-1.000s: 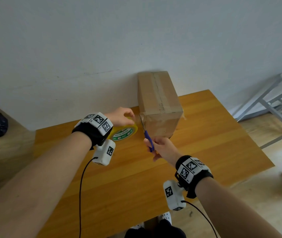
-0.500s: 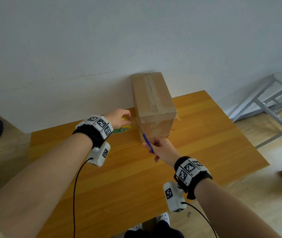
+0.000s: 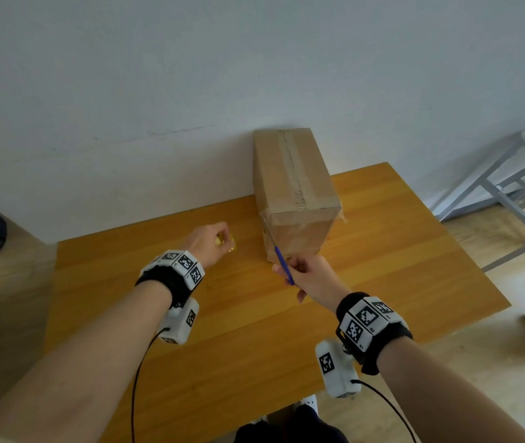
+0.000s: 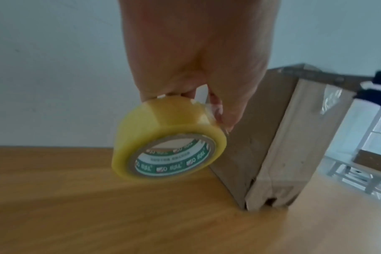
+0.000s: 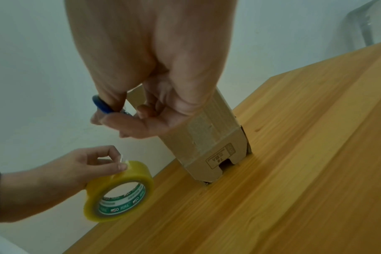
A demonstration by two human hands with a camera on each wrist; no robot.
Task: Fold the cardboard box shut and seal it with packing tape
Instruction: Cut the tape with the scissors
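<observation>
Tape roll [image 4: 163, 137] withdrawn leftward from box [image 3: 296, 199].

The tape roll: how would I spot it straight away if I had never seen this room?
Start at the wooden table against the pale wall and find the tall cardboard box standing on it. Just left of the box, the left hand holds the tape roll by its rim. It is the only round, translucent yellow thing there, with a green and white printed core.

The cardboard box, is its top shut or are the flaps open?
Shut: the cardboard box shows flat top flaps with a tape strip running along the seam.
</observation>
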